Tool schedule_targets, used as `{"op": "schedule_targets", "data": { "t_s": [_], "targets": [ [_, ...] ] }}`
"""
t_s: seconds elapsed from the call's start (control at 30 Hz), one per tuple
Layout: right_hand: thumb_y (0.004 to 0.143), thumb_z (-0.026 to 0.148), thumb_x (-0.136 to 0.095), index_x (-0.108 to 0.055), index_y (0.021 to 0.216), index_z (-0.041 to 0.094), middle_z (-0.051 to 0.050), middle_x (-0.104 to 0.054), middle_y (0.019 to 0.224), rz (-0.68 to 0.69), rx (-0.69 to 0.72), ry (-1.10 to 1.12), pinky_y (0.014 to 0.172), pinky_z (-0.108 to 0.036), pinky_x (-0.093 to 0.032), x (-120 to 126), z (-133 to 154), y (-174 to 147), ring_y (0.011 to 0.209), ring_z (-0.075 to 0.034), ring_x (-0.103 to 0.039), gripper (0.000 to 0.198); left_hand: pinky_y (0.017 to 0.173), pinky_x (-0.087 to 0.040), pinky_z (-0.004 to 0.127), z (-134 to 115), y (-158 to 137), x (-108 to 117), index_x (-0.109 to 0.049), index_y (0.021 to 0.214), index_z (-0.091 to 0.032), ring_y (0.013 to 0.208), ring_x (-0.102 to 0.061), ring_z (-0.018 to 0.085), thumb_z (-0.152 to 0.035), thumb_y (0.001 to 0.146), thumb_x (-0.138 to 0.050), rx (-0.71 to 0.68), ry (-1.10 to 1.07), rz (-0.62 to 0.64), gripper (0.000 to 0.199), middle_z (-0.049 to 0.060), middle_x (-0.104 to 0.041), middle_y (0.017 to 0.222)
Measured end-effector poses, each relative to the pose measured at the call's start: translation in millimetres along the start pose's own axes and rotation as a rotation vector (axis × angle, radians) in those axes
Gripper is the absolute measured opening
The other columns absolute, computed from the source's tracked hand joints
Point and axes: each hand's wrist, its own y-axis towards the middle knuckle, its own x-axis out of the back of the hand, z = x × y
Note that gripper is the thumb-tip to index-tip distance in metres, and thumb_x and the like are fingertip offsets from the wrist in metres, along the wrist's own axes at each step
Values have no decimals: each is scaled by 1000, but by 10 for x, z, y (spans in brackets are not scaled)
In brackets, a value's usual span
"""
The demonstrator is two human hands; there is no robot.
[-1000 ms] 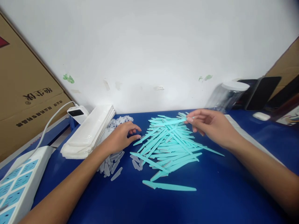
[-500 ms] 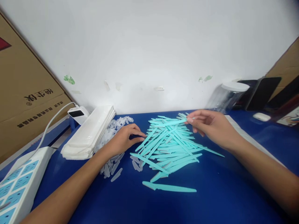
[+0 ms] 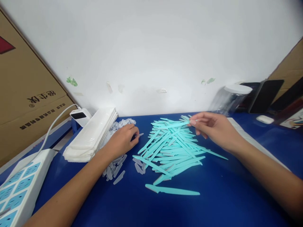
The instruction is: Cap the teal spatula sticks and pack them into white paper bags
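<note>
- Head view: the right hand point(image 3: 210, 127) has its grip pinched on one end of a turquoise stick point(image 3: 177, 124), thumb against fingers.
- That stick points leftward over the back of the turquoise pile point(image 3: 170, 148); whether it touches the sticks beneath, I cannot tell.
- The left hand point(image 3: 123, 138) has its grip drawn closed around a small translucent piece point(image 3: 141, 135), whose tip sticks out past the fingers toward the turquoise pile.
- Loose translucent pieces point(image 3: 117, 126) lie behind the left hand and under its wrist, with a few more beside the turquoise pile's left edge.
- One separate turquoise stick point(image 3: 172, 190) lies flat on the blue surface point(image 3: 132, 208), nearest the person.
- A stack of white packets point(image 3: 87, 138) rests left of the translucent pieces, just beside a white device with a dark display point(image 3: 80, 116).
- A power strip point(image 3: 23, 186) is at far left; a white-lidded clear jar point(image 3: 228, 101) stands behind the right hand, near the wall point(image 3: 151, 47).
</note>
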Motion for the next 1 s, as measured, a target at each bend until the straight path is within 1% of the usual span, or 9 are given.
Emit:
{"op": "schedule_targets", "data": {
  "t_s": [0.17, 0.3, 0.37, 0.47, 0.5, 0.67, 0.8, 0.87, 1.0],
  "targets": [
    [78, 72, -89, -79, 99, 18, -2, -68, 61, 5, 13, 31, 44, -26, -43, 3, -18, -2, 46, -12, -53, 59, 77, -46, 36, -37, 10, -31, -64, 93, -21, 88, -64, 24, -30, 105, -60, 61, -41, -44, 15, 6, -68, 94],
    [80, 69, -88, -80, 99, 18, -2, -68, 61, -3, 6, 26, 45, -26, -42, 15, -6, -7, 46, -12, -54, 55, 71, -47, 34, -75, 34, -24, -66, 93, -21, 76, -63, 20, -35, 104, -65, 134, -289, -119, 18, 3, -69, 84],
    [82, 69, -87, -80, 100, 19, -2, -68, 61, 8, 6, 25, 46, -26, -43, 16, 2, -9, 46, -12, -54, 54, 76, -51, 34, -79, 50, -24, -70, 104, -21, 81, -66, 19, -39, 104, -67, 139, -447, -155, 18, 3, -72, 90],
    [82, 70, -86, -79, 100, 19, -2, -68, 61, 26, 3, 34, 45, -26, -43, 10, 14, -14, 46, -12, -54, 55, 80, -53, 34, -76, 73, -31, -70, 136, -23, 89, -67, 20, -43, 106, -64, 134, -667, -142, 36, 5, -72, 98],
    [81, 71, -87, -79, 100, 19, -2, -68, 61, 27, 3, 35, 45, -26, -43, 7, 19, -16, 46, -12, -54, 56, 80, -53, 34, -77, 78, -33, -69, 142, -23, 89, -66, 20, -43, 107, -63, 130, -726, -122, 40, 5, -71, 98],
    [80, 71, -87, -79, 100, 18, -1, -67, 60, 21, 10, 36, 45, -25, -43, 8, 54, -29, 46, -11, -53, 57, 82, -53, 33, -135, 75, -18, -76, 130, -21, 84, -63, 17, -45, 106, -66, 161, -922, -93, 35, 5, -69, 96],
    [82, 69, -87, -78, 99, 18, -1, -67, 60, 25, 9, 44, 45, -25, -42, 17, 40, -21, 46, -11, -53, 54, 83, -54, 33, -209, 67, 24, -66, 149, -25, 84, -64, 17, -46, 104, -72, 190, -1014, -84, 50, 3, -71, 97],
    [83, 67, -87, -78, 100, 18, -1, -67, 61, 32, 14, 53, 45, -25, -43, 15, 16, -14, 47, -11, -53, 53, 83, -54, 33, -235, 67, 37, -69, 144, -25, 83, -64, 16, -47, 102, -75, 217, -1035, -87, 48, 3, -74, 97],
    [85, 64, -87, -78, 102, 18, -1, -68, 62, 55, 21, 52, 45, -24, -43, 10, -7, -22, 47, -11, -54, 50, 82, -58, 34, -263, 72, 16, -75, 115, -21, 85, -71, 19, -46, 93, -85, 293, -1101, -121, 34, 9, -84, 103]
  ]
}}
